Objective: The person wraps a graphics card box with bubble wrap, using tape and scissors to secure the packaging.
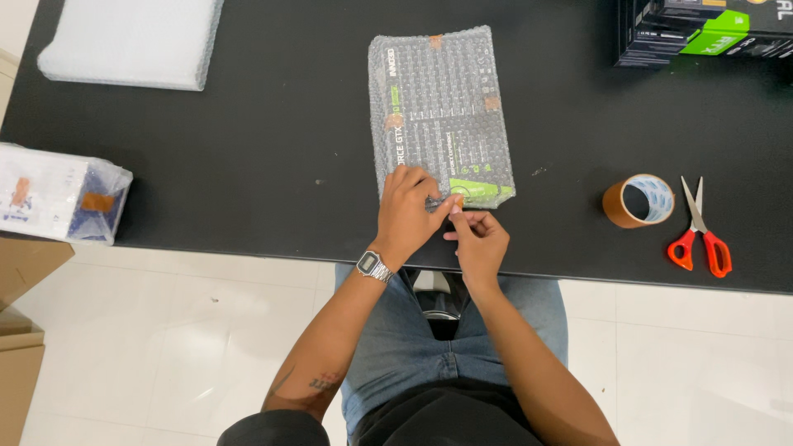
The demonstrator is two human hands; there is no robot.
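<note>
Pinching the near edge of our bubble-wrapped box [440, 116] with both left hand [406, 213] and right hand [477, 239], tape roll [638, 201] and scissors [699, 232] nearby.

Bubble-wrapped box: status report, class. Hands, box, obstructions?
Left hand and right hand pinching bubble-wrapped box at near edge. Box flat on black table. Nothing obstructing.

Left hand [406, 211] covers near-left corner of wrapped box [439, 116]; what fingertips pinch there too small to tell. Right hand [477, 235] hides box's near edge beside it. Bubble wrap blurs print on box. Black cartons [702, 33] cut off by top and right edges. Foam sheets [132, 41] cut off at top. Wrapped parcel [58, 194] cut off at left. Cardboard [21, 330] cut off at left. Surface [273, 157] runs past top and right edges.
</note>
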